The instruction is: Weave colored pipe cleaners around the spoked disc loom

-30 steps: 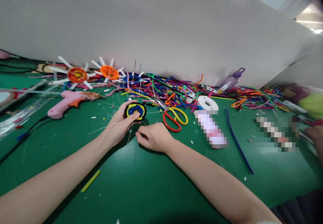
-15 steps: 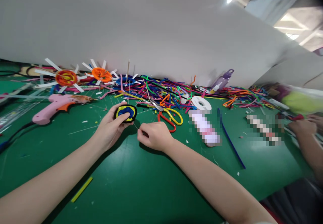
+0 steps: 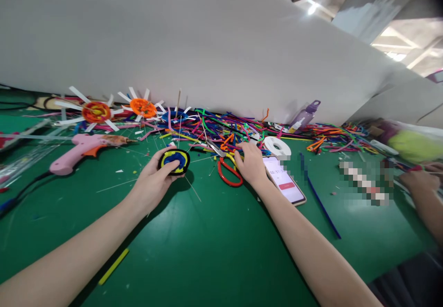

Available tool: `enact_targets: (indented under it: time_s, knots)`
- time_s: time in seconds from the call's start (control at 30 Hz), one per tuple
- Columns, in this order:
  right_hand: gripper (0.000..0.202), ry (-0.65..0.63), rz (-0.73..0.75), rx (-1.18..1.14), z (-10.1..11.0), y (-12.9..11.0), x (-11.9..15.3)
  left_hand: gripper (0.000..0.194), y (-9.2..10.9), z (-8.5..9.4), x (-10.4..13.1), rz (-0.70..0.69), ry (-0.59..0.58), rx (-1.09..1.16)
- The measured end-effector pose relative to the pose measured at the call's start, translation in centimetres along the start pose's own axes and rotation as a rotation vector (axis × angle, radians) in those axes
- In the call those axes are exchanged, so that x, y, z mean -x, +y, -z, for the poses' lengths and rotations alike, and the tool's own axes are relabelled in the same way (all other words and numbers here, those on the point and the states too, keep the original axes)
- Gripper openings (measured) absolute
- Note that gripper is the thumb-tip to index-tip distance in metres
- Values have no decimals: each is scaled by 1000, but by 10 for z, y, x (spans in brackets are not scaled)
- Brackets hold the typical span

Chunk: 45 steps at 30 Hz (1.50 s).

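My left hand is closed around a small round disc of coiled pipe cleaners. The disc has a black rim, a yellow ring and a blue middle, with my thumb lying across it. Thin pale threads stick out from behind it. My right hand has its fingers apart, over the yellow handle of the scissors; whether it touches them I cannot tell. The red handle loop lies in view. A phone with a running timer and a white ribbon roll lie beside that hand.
A pink glue gun lies at left. Two orange spoked discs stand behind. Several loose pipe cleaners line the wall near a purple bottle. A blue pipe cleaner lies right; another person's hand is beyond.
My right hand has left the thread beside the disc, moved right and forward to the scissors, and spread its fingers. My left hand keeps hold of the disc.
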State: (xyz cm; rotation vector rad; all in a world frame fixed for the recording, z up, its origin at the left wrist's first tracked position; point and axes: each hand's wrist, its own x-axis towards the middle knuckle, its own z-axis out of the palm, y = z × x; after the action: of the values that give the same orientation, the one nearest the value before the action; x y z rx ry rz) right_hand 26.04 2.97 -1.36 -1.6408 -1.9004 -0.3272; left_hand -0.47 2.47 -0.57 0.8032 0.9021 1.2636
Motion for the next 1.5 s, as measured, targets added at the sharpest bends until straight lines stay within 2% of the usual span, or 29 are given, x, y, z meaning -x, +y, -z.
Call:
enact_targets:
  time_s: [0.1,0.2,0.27,0.37,0.53,0.67,0.83,1.03,1.13,1.33,1.5]
  knots:
    - [38,-35,6,-12,-1,4,-4,50,0,-1,-3,15,-11,-23]
    - [54,-45,-40,-17,10,9,-21,48,1,-1,-6,25,-19,-21]
    - [45,-121,-145,63,18,16,-39,48,1,-1,-7,28,-22,-23]
    - [34,-213,-193,107,22,28,-66,48,1,0,-7,36,-29,-42]
    - [39,-381,-238,227,8,43,-90,49,1,1,-6,45,-27,-52]
    - [35,-433,-268,364,2,43,-92,49,3,1,-5,53,-39,-49]
    - [27,-426,-285,474,7,32,-97,46,5,4,-5,43,-71,-31]
    - [28,-517,-263,494,12,28,-102,46,5,8,-4,51,-97,-48]
    - [30,-549,-302,497,11,33,-97,47,5,8,-4,47,-110,-56]
    - [26,-519,-362,505,11,43,-82,47,7,8,-2,42,-99,-77]
    - [23,-471,-418,435,21,44,-82,47,7,8,-1,38,-101,-86]
